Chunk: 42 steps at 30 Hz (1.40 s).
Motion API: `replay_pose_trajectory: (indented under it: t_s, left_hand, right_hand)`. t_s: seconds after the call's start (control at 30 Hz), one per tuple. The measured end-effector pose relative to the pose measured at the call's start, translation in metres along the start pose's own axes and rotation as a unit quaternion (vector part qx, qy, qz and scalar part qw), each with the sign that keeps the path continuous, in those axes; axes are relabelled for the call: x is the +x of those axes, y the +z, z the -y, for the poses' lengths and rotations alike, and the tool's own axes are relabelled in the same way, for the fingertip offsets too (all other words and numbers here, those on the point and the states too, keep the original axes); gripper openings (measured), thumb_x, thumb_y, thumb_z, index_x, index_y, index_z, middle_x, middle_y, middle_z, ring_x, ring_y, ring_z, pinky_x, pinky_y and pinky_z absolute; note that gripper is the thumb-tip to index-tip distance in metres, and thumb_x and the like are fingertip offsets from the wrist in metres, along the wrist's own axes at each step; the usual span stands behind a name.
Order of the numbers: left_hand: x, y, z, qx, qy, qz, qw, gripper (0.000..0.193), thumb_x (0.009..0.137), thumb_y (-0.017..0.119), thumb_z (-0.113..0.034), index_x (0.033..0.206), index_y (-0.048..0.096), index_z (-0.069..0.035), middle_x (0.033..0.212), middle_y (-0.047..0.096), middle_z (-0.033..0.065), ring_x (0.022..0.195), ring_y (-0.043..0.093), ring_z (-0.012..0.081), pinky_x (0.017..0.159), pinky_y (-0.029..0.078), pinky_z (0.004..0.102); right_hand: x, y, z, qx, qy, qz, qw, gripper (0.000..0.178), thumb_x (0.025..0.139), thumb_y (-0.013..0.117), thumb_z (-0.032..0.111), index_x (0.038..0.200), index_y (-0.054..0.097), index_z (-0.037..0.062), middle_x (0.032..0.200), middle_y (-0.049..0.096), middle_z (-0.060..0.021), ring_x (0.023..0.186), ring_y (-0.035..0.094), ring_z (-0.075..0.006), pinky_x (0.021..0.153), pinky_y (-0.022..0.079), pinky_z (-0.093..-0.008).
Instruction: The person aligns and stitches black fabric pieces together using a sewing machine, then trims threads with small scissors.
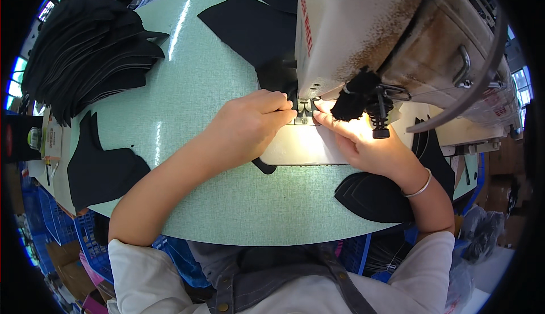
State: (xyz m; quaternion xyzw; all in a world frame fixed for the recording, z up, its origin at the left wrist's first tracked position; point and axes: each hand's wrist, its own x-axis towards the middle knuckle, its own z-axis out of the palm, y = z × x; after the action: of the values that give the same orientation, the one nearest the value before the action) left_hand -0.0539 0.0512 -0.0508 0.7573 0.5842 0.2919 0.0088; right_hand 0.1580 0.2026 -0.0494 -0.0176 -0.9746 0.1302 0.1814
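Both my hands are at the presser foot of a white, rust-stained sewing machine. My left hand is closed, thumb and fingertips pinching a black fabric piece just left of the foot. On the other side, my right hand has thumb and finger closed around black fabric close by the foot, partly hidden by the machine's black tuft and tension spring. Light from the machine falls on the metal bed plate beneath. How much fabric lies under the foot is hard to see.
A tall stack of black cut pieces stands at the far left, with another piece nearer. Large black panels lie behind my left hand. Layered rounded black pieces sit by my right forearm. Blue crates are below the green table.
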Motion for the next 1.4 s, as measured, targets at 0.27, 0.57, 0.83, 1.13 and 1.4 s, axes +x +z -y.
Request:
replay_pose_trajectory:
  t_s: [0.27,0.57,0.83,1.13,1.4]
  left_hand:
    - [0.002,0.001,-0.006,0.019,-0.02,-0.005,1.0,0.028,0.076,0.062,0.001,0.103,0.064,0.004,0.103,0.06,0.01,0.094,0.061,0.0254,0.078,0.052,0.0333]
    - [0.002,0.004,-0.006,0.025,-0.033,0.006,0.999,0.033,0.077,0.064,-0.002,0.109,0.062,0.006,0.113,0.059,0.0151,0.108,0.059,0.0289,0.089,0.05,0.0352]
    - [-0.074,-0.104,-0.036,0.182,-0.211,0.135,0.951,0.049,0.082,0.072,-0.03,0.12,0.059,-0.003,0.127,0.055,0.0187,0.117,0.055,0.036,0.099,0.044,0.0452]
    - [-0.244,-0.172,-0.039,0.291,-0.428,0.05,0.854,0.069,0.076,0.074,-0.045,0.129,0.058,-0.005,0.124,0.056,0.0198,0.109,0.058,0.0376,0.094,0.047,0.0436]
    - [-0.263,-0.169,-0.02,0.402,-0.319,0.068,0.856,0.045,0.083,0.069,-0.026,0.119,0.062,0.0,0.113,0.063,0.0157,0.099,0.063,0.0328,0.085,0.051,0.0401]
  right_hand:
    - [-0.004,0.003,-0.003,0.002,0.032,0.074,0.997,0.055,0.085,0.056,-0.004,0.138,0.052,0.0101,0.113,0.068,-0.0129,0.08,0.07,-0.0225,0.072,0.055,-0.0318]
    - [0.003,0.002,0.001,-0.021,0.026,0.067,0.997,0.054,0.085,0.057,0.0,0.138,0.052,0.0104,0.103,0.07,-0.0131,0.068,0.067,-0.0236,0.064,0.053,-0.0315]
    - [-0.027,-0.088,0.043,-0.098,0.05,0.18,0.977,0.045,0.078,0.069,0.013,0.121,0.059,0.0041,0.116,0.062,-0.0158,0.113,0.056,-0.0325,0.101,0.041,-0.0458]
    - [-0.13,-0.114,0.066,-0.051,0.308,0.204,0.928,0.085,0.066,0.078,0.028,0.138,0.045,-0.0033,0.149,0.039,-0.0224,0.137,0.037,-0.0411,0.112,0.031,-0.0471]
    - [-0.166,-0.1,0.054,-0.16,0.184,0.17,0.955,0.069,0.065,0.07,0.007,0.13,0.051,-0.0049,0.141,0.047,-0.0259,0.128,0.049,-0.0428,0.099,0.046,-0.0457]
